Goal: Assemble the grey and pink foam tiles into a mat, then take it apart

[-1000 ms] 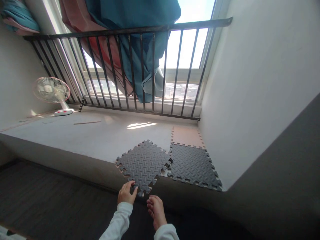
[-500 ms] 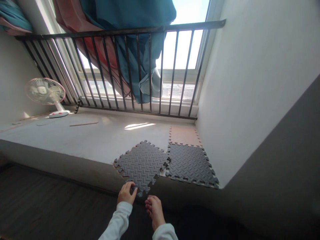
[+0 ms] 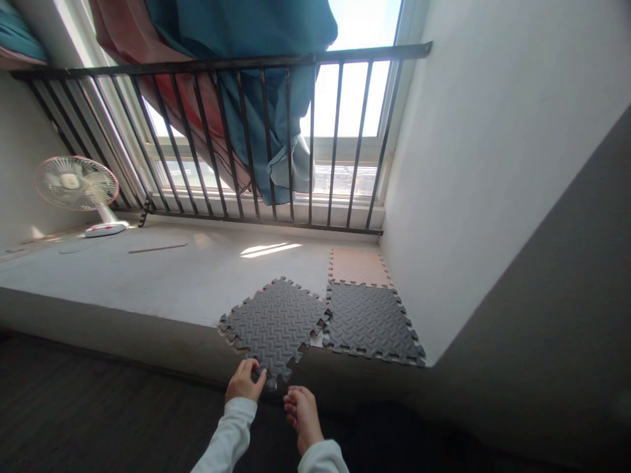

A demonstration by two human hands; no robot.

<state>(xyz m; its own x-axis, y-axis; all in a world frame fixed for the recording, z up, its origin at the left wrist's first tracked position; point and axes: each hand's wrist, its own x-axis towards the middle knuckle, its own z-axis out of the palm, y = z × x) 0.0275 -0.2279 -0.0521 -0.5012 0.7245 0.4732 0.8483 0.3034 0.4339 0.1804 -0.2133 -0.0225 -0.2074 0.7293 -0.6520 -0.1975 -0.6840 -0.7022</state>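
Dark grey, foam-looking: your loose tile [image 3: 276, 325], square with toothed puzzle edges and a raised tread pattern, sits askew at the front of the smooth pale ledge [image 3: 172, 282], near corner hanging past the lip towards you. Its right corner meets the left edge of the matching set tile [image 3: 372, 318], a bare wedge of ledge showing between them below that. Behind the set tile is a pink tile [image 3: 359, 266], same teeth, right by the wall [image 3: 493, 131]

Your left hand [image 3: 245, 381] is at the near-left edge, thumb and fingers curved into a C; can't tell if they pinch the foam. Your right hand [image 3: 303, 414] is just below the near corner, fingers curled in to the thumb; can't tell if it grips anything

Vs a second ago: your view has swung right, so the white fan [image 3: 76, 184] and black metal railing [image 3: 221, 64] sit further left. Tile-to-tile contact and both hand poses look unchanged
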